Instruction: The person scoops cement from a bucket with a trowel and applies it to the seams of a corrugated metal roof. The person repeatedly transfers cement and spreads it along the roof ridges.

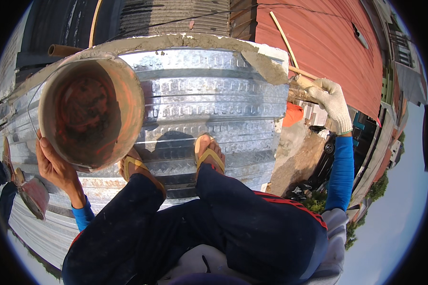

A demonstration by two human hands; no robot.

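Note:
My left hand (55, 166), bare, grips the near left side of a round bucket (137, 102). The bucket's mouth faces me; its inner wall is stained grey and reddish, with dark residue at the bottom. A thin wire handle hangs at its left. Over on the right, my right hand (335, 102), in a pale knitted glove, is closed around the wooden handle of a trowel (267, 68). The trowel's grey, mortar-coated blade points left over the corner of the ribbed metal decking (209, 97). Wet grey mortar (176, 42) runs along the decking's far edge.
My sandalled feet stand on the decking, whose right edge drops to ground far below, where a vehicle (325, 152) stands. Beyond the far edge lies a red metal roof (318, 42). Another person's legs (4, 199) and a second bucket (34, 197) are at the left.

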